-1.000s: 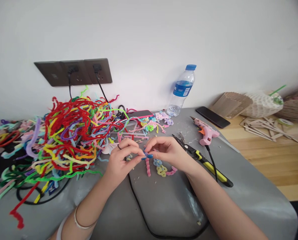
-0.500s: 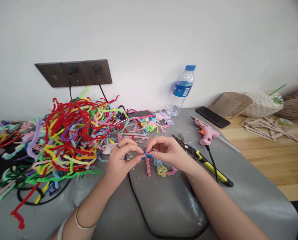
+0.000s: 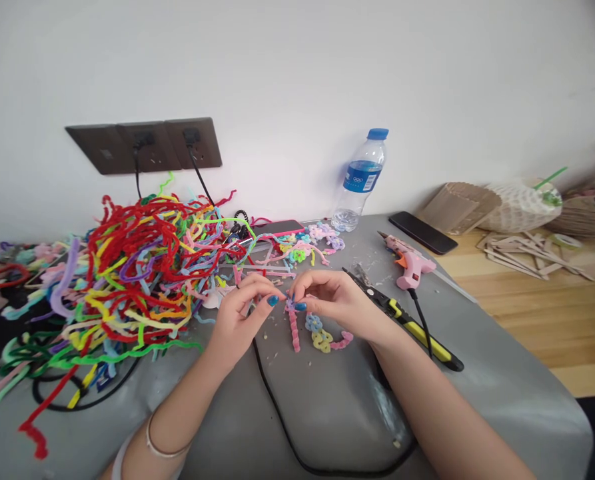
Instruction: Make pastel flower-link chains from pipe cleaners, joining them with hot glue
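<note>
Centrally, left hand and right hand meet fingertip to fingertip, each grip pinched shut on a small pink pipe cleaner just above the grey counter, pastel loops beside it, colourful heap left, pliers right

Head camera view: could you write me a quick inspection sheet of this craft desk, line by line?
Surface: grey cover, wrinkled, dotted with small crumbs.
Job's things: small pink pipe-cleaner piece pinched between both hands; pastel loop flowers lie beside it.
Clutter: big tangle of coloured pipe cleaners, pliers, pink glue gun, water bottle, black phone.
Grippers: left hand and right hand meet fingertip to fingertip.
Cables: black cable crosses the cover; two plugs in the wall sockets.
Surroundings: white wall, wooden sticks on wood.
</note>
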`<state>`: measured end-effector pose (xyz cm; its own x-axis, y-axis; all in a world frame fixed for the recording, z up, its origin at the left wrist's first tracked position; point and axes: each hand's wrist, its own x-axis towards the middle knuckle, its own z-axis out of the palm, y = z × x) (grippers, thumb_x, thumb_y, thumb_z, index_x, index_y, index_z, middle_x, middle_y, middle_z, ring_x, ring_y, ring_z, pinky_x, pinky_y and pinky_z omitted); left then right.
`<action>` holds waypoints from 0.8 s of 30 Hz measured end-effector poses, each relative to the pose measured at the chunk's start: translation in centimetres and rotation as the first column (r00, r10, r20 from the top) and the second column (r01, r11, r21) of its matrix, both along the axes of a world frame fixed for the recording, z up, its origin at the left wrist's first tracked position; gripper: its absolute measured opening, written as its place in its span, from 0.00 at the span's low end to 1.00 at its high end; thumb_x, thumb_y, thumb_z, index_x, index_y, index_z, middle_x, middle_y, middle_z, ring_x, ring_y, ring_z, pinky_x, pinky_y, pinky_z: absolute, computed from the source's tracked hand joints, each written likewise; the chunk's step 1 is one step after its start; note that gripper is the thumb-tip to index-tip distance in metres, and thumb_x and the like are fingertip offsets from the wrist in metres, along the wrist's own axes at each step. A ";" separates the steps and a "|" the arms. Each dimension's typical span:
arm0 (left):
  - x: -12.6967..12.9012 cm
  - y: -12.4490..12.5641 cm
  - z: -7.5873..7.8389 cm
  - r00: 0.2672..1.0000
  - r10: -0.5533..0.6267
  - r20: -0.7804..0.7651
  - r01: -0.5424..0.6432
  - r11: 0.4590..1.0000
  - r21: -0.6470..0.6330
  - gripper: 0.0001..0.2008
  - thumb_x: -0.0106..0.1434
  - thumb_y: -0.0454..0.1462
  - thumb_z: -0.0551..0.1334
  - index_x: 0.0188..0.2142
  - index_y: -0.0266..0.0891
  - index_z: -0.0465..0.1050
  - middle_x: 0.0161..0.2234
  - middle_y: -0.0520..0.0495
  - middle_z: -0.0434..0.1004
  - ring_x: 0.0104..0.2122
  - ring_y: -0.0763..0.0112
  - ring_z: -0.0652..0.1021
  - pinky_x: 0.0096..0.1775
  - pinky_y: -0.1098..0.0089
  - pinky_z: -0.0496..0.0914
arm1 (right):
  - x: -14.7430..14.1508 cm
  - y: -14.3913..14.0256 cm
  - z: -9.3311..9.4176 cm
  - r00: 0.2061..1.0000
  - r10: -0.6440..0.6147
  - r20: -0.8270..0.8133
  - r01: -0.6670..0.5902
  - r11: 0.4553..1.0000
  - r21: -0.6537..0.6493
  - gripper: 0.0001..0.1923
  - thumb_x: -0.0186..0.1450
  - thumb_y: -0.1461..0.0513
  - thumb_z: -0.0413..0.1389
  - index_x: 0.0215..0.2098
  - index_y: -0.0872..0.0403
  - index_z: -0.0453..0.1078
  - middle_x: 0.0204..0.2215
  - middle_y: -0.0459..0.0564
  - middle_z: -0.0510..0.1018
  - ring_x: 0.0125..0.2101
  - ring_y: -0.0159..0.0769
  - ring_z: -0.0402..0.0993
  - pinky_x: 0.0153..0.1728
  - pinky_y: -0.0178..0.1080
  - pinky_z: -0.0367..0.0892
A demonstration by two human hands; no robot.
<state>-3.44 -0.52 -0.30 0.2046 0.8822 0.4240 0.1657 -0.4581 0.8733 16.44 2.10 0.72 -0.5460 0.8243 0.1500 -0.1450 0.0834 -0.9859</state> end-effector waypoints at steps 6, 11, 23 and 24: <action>0.0 0.1 -0.3 0.995 -0.093 0.026 0.097 0.977 -0.189 0.13 0.64 0.46 0.63 0.30 0.38 0.74 0.29 0.48 0.70 0.30 0.70 0.71 0.31 0.71 0.65 | 0.2 0.1 0.1 0.996 0.065 0.057 -0.066 0.998 0.005 0.12 0.62 0.55 0.64 0.32 0.56 0.73 0.28 0.46 0.74 0.28 0.29 0.68 0.31 0.33 0.64; -0.1 0.0 -0.7 0.989 -0.147 0.013 0.146 0.953 -0.264 0.09 0.64 0.41 0.61 0.31 0.38 0.72 0.30 0.49 0.68 0.31 0.70 0.70 0.32 0.71 0.64 | 0.3 0.1 0.0 0.990 0.095 0.101 -0.097 0.995 0.012 0.12 0.63 0.56 0.63 0.32 0.56 0.73 0.28 0.45 0.73 0.28 0.29 0.67 0.32 0.33 0.63; 0.3 0.1 -0.7 0.996 -0.065 -0.054 0.052 0.974 -0.218 0.04 0.61 0.36 0.60 0.30 0.39 0.71 0.30 0.50 0.66 0.31 0.71 0.69 0.29 0.72 0.62 | 0.2 0.2 -0.5 0.979 0.043 0.201 -0.057 0.996 0.065 0.13 0.66 0.53 0.59 0.33 0.55 0.70 0.27 0.44 0.70 0.27 0.30 0.64 0.30 0.33 0.61; 0.3 0.1 -0.7 0.996 -0.064 -0.062 0.050 0.975 -0.217 0.04 0.61 0.36 0.60 0.30 0.39 0.71 0.30 0.50 0.66 0.30 0.71 0.69 0.29 0.72 0.61 | 0.2 0.2 -0.6 0.975 0.042 0.220 -0.058 0.996 0.069 0.13 0.66 0.53 0.58 0.33 0.55 0.69 0.27 0.44 0.70 0.27 0.30 0.63 0.30 0.33 0.61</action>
<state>-3.15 -0.40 -1.01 0.2790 0.9372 0.2094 0.2071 -0.2716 0.9399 16.66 2.33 0.13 -0.6127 0.7860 0.0826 0.0674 0.1560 -0.9855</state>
